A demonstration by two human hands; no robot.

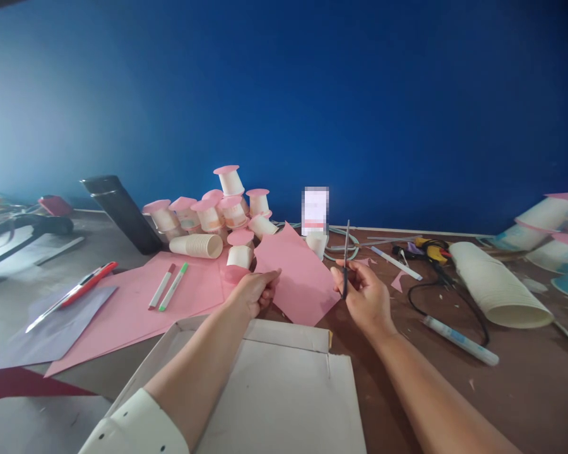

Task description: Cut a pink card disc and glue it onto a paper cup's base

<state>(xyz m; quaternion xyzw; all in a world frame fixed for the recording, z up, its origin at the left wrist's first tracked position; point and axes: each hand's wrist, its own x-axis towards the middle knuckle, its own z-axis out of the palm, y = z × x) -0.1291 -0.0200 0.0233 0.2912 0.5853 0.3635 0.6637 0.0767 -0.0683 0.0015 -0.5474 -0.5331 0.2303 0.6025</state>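
My left hand (258, 293) is closed on the left edge of a pink paper sheet (298, 277), which is held up at a tilt above the table. In my right hand (368, 299) is a pair of scissors (347, 249), blades pointing up, just right of the sheet. The scissors' blades look closed and stand apart from the paper. Behind my left hand is a white paper cup with pink discs on its ends (240, 255). Under my left forearm lies a white cardboard box (284, 391).
Several cups with pink discs (209, 216) are stacked at the back. Cup stacks (196, 246) lie on both sides. Left are a black bottle (123, 214), pink sheets (123, 315), markers (173, 287) and a red cutter (89, 284). A cable (411, 299) and a glue stick (461, 340) lie right.
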